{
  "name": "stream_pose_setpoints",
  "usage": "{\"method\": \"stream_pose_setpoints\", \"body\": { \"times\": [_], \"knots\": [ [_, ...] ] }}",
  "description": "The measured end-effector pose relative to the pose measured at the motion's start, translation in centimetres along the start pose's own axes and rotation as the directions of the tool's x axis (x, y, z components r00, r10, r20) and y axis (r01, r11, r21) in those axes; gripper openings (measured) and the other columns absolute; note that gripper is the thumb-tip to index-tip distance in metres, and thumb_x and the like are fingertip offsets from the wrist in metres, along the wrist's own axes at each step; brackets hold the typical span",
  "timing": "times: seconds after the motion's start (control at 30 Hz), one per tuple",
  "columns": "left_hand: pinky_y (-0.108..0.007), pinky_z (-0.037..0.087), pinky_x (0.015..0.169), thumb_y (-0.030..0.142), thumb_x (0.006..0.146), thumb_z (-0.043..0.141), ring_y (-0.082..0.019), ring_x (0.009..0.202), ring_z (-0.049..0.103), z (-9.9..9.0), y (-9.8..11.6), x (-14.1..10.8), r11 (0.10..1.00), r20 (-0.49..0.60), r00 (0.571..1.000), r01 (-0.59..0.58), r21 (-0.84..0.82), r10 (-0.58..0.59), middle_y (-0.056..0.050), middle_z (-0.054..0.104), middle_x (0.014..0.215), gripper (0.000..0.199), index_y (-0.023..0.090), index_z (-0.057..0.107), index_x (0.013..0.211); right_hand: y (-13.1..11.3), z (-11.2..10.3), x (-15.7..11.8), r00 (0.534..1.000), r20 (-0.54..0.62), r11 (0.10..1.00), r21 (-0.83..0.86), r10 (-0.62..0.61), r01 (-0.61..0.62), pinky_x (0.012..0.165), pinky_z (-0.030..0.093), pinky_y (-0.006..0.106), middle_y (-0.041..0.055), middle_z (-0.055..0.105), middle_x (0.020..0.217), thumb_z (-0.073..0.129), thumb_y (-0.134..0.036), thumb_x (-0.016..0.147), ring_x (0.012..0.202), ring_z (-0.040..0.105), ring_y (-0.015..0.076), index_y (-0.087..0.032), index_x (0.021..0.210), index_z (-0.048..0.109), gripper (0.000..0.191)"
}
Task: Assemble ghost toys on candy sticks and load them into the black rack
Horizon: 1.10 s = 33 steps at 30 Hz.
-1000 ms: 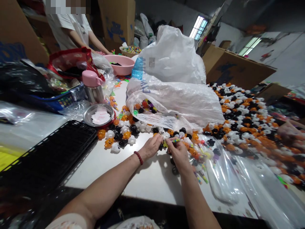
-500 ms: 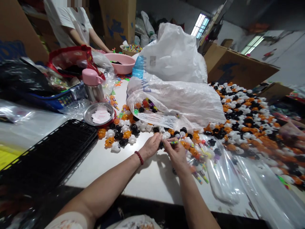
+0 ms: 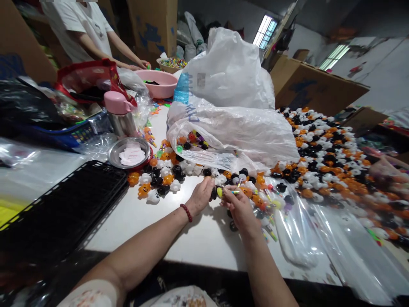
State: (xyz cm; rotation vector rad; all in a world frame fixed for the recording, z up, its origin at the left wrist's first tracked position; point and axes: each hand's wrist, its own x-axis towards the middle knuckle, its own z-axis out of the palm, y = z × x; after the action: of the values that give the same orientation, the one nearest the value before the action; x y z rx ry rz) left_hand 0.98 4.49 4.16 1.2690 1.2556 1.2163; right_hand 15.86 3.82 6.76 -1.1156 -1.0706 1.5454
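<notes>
Over the white table (image 3: 187, 230), my left hand (image 3: 200, 196) is closed around a small black toy figure (image 3: 213, 193). My right hand (image 3: 240, 208) pinches a thin striped stick (image 3: 235, 192) whose yellow-green end piece (image 3: 219, 192) faces the black figure; whether the two touch I cannot make out. Just beyond my hands lies a row of orange, black and white toy figures (image 3: 168, 179). More striped sticks lie by my right wrist, partly behind it.
A large white plastic bag (image 3: 236, 132) fills the middle. At left are a black tray (image 3: 67, 209), a metal dish (image 3: 112, 151) of paper slips and a pink-lidded flask (image 3: 123, 123). Clear bags (image 3: 298, 238) and a big toy pile (image 3: 326, 157) lie right. A co-worker (image 3: 83, 38) stands opposite.
The yellow-green end piece now shows between my hands, and the black figure is more visible in my left fingers. The co-worker's hands have risen slightly. The whole view has shifted a little.
</notes>
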Motion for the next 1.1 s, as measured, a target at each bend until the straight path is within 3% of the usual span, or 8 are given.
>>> {"method": "stream_pose_setpoints", "body": {
  "times": [0.2, 0.47, 0.63, 0.73, 0.83, 0.9, 1.0, 1.1],
  "knots": [
    [-0.027, 0.031, 0.061, 0.051, 0.098, 0.035, -0.013, 0.062, 0.044, -0.5, -0.1, 0.4, 0.968, -0.087, 0.989, -0.099, 0.23, 0.122, 0.004, 0.048, 0.064, 0.041, 0.021, 0.048, 0.073, -1.2, -1.0, -0.2, 1.0, -0.006, 0.948, -0.317, 0.006, -0.008, 0.058, 0.044, 0.024, -0.0014, 0.064, 0.068, 0.083, -0.045, 0.067, 0.059, 0.056, 0.0113, -0.019, 0.084, 0.066, 0.035],
    [-0.027, 0.036, 0.061, 0.056, 0.097, 0.032, -0.014, 0.06, 0.048, 0.6, -0.7, 0.0, 0.999, -0.066, 0.998, 0.016, 0.051, -0.013, 0.003, 0.05, 0.063, 0.046, 0.021, 0.048, 0.072, 0.1, 1.5, -1.4, 0.998, 0.04, 0.941, -0.332, -0.054, 0.064, 0.06, 0.045, 0.026, -0.0023, 0.062, 0.069, 0.076, -0.049, 0.073, 0.061, 0.056, 0.0125, -0.02, 0.08, 0.063, 0.032],
    [-0.029, 0.042, 0.068, 0.046, 0.101, 0.026, -0.015, 0.067, 0.052, 0.3, -0.7, 0.0, 0.978, -0.093, 0.992, -0.069, 0.199, 0.089, 0.001, 0.054, 0.071, 0.04, 0.021, 0.052, 0.084, -2.1, -2.2, -0.7, 0.987, -0.046, 0.882, -0.457, -0.155, 0.117, 0.062, 0.045, 0.028, 0.0014, 0.065, 0.075, 0.065, -0.055, 0.082, 0.066, 0.058, 0.0156, -0.02, 0.087, 0.064, 0.035],
    [-0.033, 0.046, 0.085, 0.03, 0.097, 0.039, -0.02, 0.093, 0.056, -0.8, -1.0, 0.7, 0.858, -0.106, 0.949, -0.217, 0.466, 0.298, -0.005, 0.058, 0.097, 0.021, 0.021, 0.056, 0.106, -4.6, -5.9, 0.6, 0.868, -0.197, 0.691, -0.694, -0.456, 0.205, 0.075, 0.049, 0.036, 0.0062, 0.066, 0.088, 0.057, -0.055, 0.086, 0.083, 0.061, 0.0219, -0.02, 0.092, 0.066, 0.036],
    [-0.035, 0.048, 0.09, 0.018, 0.089, 0.05, -0.024, 0.111, 0.051, -1.9, -1.6, 1.5, 0.68, 0.103, 0.928, -0.334, 0.653, 0.357, -0.009, 0.053, 0.118, 0.031, 0.023, 0.055, 0.118, -6.3, -7.2, 2.2, 0.685, -0.104, 0.339, -0.915, -0.721, 0.217, 0.093, 0.043, 0.048, 0.0131, 0.065, 0.101, 0.057, -0.049, 0.084, 0.103, 0.057, 0.0293, -0.018, 0.089, 0.066, 0.033],
    [-0.035, 0.049, 0.089, 0.017, 0.089, 0.049, -0.023, 0.11, 0.051, -2.2, -2.1, 2.0, 0.629, 0.191, 0.93, -0.355, 0.692, 0.315, -0.009, 0.052, 0.119, 0.029, 0.024, 0.057, 0.116, -6.6, -5.8, 3.3, 0.671, 0.037, 0.218, -0.931, -0.741, 0.293, 0.096, 0.042, 0.047, 0.0143, 0.065, 0.104, 0.054, -0.043, 0.087, 0.104, 0.057, 0.0287, -0.018, 0.091, 0.066, 0.028],
    [-0.035, 0.049, 0.09, 0.017, 0.092, 0.045, -0.021, 0.104, 0.054, -2.3, -2.9, 2.5, 0.631, 0.19, 0.933, -0.349, 0.693, 0.307, -0.009, 0.051, 0.117, 0.024, 0.022, 0.056, 0.113, -6.0, -1.1, 5.7, 0.73, 0.273, 0.207, -0.845, -0.626, 0.493, 0.088, 0.046, 0.037, 0.0095, 0.068, 0.099, 0.046, -0.034, 0.094, 0.094, 0.062, 0.0228, -0.02, 0.097, 0.065, 0.023],
    [-0.035, 0.048, 0.089, 0.011, 0.087, 0.046, -0.021, 0.098, 0.055, -2.4, -3.2, 2.8, 0.651, 0.224, 0.92, -0.387, 0.653, 0.322, -0.009, 0.053, 0.113, 0.022, 0.019, 0.057, 0.105, -5.4, 4.4, 9.9, 0.766, 0.433, 0.142, -0.821, -0.475, 0.553, 0.081, 0.046, 0.031, 0.0079, 0.07, 0.09, 0.042, -0.029, 0.097, 0.087, 0.063, 0.0212, -0.02, 0.095, 0.066, 0.026]
  ]
}}
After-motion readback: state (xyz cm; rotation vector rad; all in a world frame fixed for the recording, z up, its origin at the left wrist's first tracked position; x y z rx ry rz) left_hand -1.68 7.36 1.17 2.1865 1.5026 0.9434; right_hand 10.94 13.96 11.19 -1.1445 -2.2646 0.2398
